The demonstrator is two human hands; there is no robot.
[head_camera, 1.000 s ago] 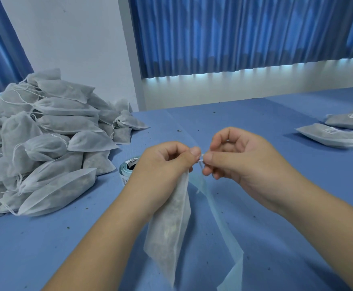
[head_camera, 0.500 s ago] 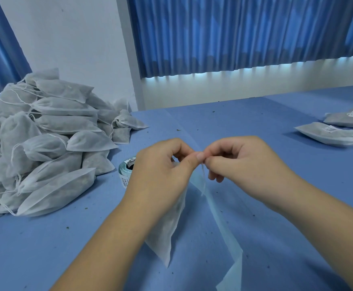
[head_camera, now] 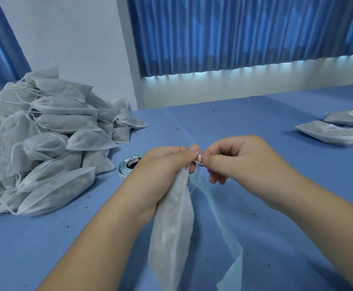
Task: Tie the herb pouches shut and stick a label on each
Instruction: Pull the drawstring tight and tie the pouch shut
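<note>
Blue pleated curtains (head_camera: 234,32) hang over the window at the back, and a plain white wall (head_camera: 77,38) stands between them and a second curtain at the far left. Below them a table under a blue cloth (head_camera: 255,114) fills the head view, and the cloth is speckled with dark herb crumbs.

Along the table's left edge, towards its far corner, lies a big heap of grey-white non-woven drawstring pouches (head_camera: 45,133) with loose white cords trailing from them. Just beside the heap, towards the middle, stands a pale blue roll of labels (head_camera: 127,164). A translucent pale blue backing strip (head_camera: 219,223) runs from it towards the near edge.

At the right edge lie two flat grey filled pouches (head_camera: 335,133), close together, each with a small white printed label (head_camera: 330,127) on top.

Over the middle of the table, the left hand (head_camera: 160,169) grips the gathered neck of one long white non-woven herb pouch (head_camera: 171,227), which hangs down from the fist towards the near edge. Its thumb and forefinger are pressed together at the top. The right hand (head_camera: 244,162), fingers curled, pinches a small loop of thin white string (head_camera: 199,159) at the pouch mouth. The two hands' fingertips almost meet.
</note>
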